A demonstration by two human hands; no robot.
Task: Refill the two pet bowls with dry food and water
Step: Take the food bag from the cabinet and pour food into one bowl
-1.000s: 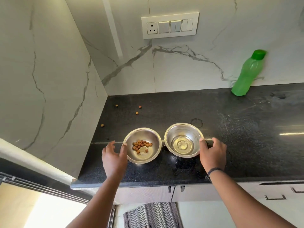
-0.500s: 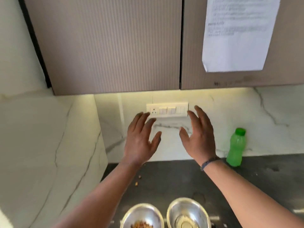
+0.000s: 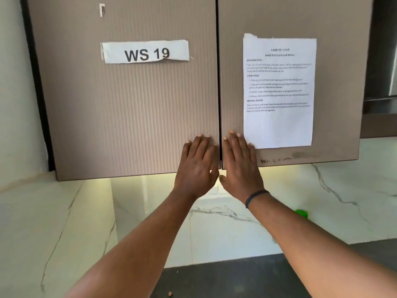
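Taupe ribbed cupboard doors (image 3: 129, 104) above white marble-look wall (image 3: 214, 229).

White label (image 3: 145, 51) with bold black letters; white sheet (image 3: 278, 91) with black print; grey veins in the wall; speckled black bench (image 3: 225, 280); green cap (image 3: 301, 213); black wristband (image 3: 255, 197).

Both forearms are bare, with no sleeves; short nails tip the fingers (image 3: 200, 140). Below the right hand (image 3: 240, 168) fingers, a thin dark band (image 3: 255, 197) circles the wrist.

two closed ribbed cabinet doors (image 3: 129, 104), one labelled "ws 19" (image 3: 146, 52), the other bearing a printed sheet (image 3: 279, 91).
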